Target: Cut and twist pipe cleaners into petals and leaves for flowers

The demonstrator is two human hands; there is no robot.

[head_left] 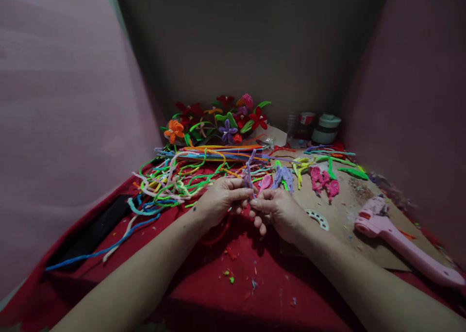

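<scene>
Between my two hands stands a purple pipe cleaner (249, 169), bent and pointing upward. My left hand (224, 198) pinches it between thumb and forefinger. My right hand (276, 209) is closed on its lower end, fingertips close to those of the left. Just behind the right hand lie folded lavender pipe cleaner pieces (284, 177) and a pink piece shaped like a petal or spoon (265, 182). Beyond the left hand spreads a heap of loose coloured pipe cleaners (182, 181).
Pipe cleaner flowers (227, 121) stand at the back. A pink glue gun (386, 225) rests on a cardboard sheet (344, 215) at right, near pink pieces (324, 181). A lidded jar (326, 129) stands at the back right. Scraps (230, 274) dot the red cloth (218, 303).
</scene>
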